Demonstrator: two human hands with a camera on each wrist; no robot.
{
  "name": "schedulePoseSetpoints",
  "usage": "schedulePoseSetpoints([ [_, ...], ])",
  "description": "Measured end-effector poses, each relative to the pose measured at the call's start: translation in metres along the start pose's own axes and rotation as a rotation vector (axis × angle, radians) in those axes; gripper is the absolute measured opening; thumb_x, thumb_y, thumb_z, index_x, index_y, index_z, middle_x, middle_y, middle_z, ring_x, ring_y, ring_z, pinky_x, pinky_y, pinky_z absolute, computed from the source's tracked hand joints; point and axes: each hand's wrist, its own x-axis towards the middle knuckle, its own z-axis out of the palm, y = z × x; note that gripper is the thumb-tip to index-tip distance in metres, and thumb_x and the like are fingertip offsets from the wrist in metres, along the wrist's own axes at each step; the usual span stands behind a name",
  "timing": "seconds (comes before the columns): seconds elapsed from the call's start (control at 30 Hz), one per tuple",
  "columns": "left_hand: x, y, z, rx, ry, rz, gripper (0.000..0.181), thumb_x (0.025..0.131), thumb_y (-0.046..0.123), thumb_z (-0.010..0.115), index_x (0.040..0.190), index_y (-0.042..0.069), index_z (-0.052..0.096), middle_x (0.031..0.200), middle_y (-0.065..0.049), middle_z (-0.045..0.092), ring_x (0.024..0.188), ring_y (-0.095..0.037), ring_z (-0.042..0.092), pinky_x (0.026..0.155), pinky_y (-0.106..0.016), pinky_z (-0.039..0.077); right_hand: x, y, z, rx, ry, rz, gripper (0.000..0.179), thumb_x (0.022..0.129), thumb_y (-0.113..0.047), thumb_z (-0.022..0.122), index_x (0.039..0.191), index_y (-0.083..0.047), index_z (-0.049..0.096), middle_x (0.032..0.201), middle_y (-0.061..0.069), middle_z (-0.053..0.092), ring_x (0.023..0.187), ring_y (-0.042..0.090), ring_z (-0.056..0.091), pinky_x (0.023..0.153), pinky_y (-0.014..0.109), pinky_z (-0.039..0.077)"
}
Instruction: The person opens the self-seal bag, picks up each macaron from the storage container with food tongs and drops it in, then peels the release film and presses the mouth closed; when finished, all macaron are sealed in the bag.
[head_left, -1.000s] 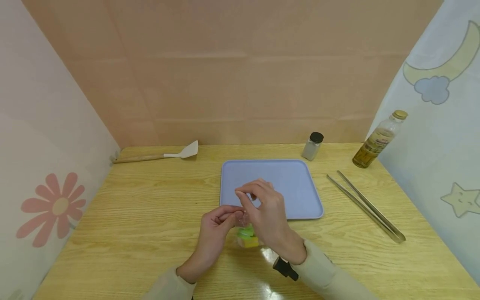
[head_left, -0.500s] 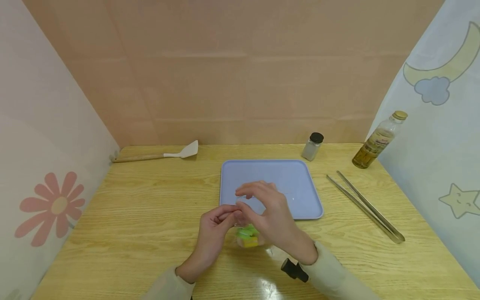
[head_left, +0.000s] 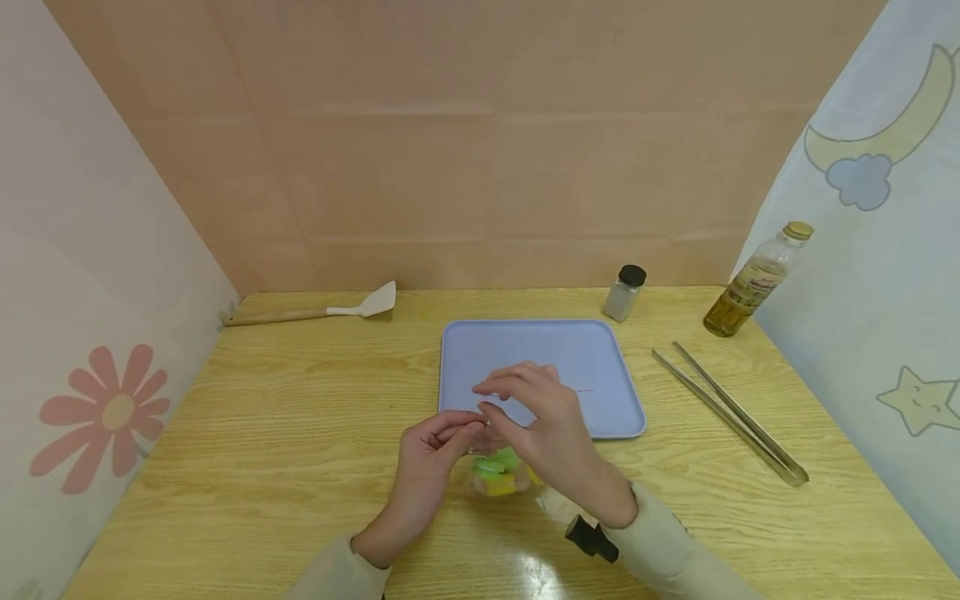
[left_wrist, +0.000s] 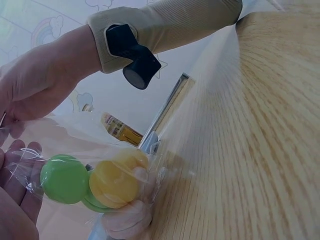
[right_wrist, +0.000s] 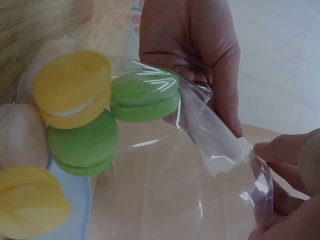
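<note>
A clear plastic bag (head_left: 484,445) of macarons is between both hands, above the table before the tray. My left hand (head_left: 426,465) pinches one side near the bag's mouth. My right hand (head_left: 553,435) is at the mouth's other side, thumb and forefinger spread apart in the head view; in the right wrist view its curled fingers (right_wrist: 287,170) hold the bag's edge. Through the film show a green macaron (right_wrist: 82,144), a yellow macaron (right_wrist: 72,90) and a pale macaron (right_wrist: 21,137). The right hand hides part of the bag in the head view.
A blue tray (head_left: 540,346) lies behind the hands. Metal tongs (head_left: 731,417) lie to its right. At the back stand a black-lidded jar (head_left: 623,295) and a bottle of amber liquid (head_left: 753,285). A spatula (head_left: 330,312) lies at the back left.
My right thumb and forefinger have parted from their closer pinch, and that hand has shifted slightly right. A thin reddish line now shows over the tray. The left hand stays put.
</note>
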Motion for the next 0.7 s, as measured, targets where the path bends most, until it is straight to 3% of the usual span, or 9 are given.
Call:
schedulePoseSetpoints([
  [0.23, -0.0002, -0.0013, 0.0001, -0.028, -0.020, 0.016, 0.020, 0.100, -0.002, 0.061, 0.111, -0.017, 0.066, 0.094, -0.004, 0.076, 0.083, -0.016, 0.072, 0.078, -0.036, 0.060, -0.0006, 0.0002, 0.0036, -0.003, 0.007, -0.001, 0.027, 0.076, 0.000, 0.087, 0.101, -0.007, 0.078, 0.097, 0.001, 0.072, 0.086, 0.017, 0.066, 0.071, 0.035, 0.039],
  [0.47, -0.0003, 0.0000, 0.0009, -0.022, -0.015, 0.015, 0.020, 0.099, -0.003, 0.062, 0.110, -0.019, 0.065, 0.094, 0.000, 0.076, 0.083, -0.014, 0.072, 0.078, -0.033, 0.059, -0.0011, 0.0008, 0.0062, -0.029, 0.018, -0.005, 0.022, 0.073, 0.002, 0.088, 0.091, -0.006, 0.078, 0.091, 0.000, 0.072, 0.080, 0.016, 0.063, 0.067, 0.033, 0.039],
  [0.7, -0.0009, 0.0004, 0.0010, -0.010, 0.004, -0.013, 0.020, 0.098, -0.002, 0.063, 0.110, -0.018, 0.066, 0.094, 0.000, 0.076, 0.084, -0.013, 0.072, 0.077, -0.030, 0.059, -0.0023, 0.0016, 0.0086, -0.055, 0.023, -0.034, 0.011, 0.079, -0.001, 0.086, 0.087, -0.004, 0.079, 0.086, 0.000, 0.072, 0.078, 0.014, 0.062, 0.065, 0.029, 0.038],
])
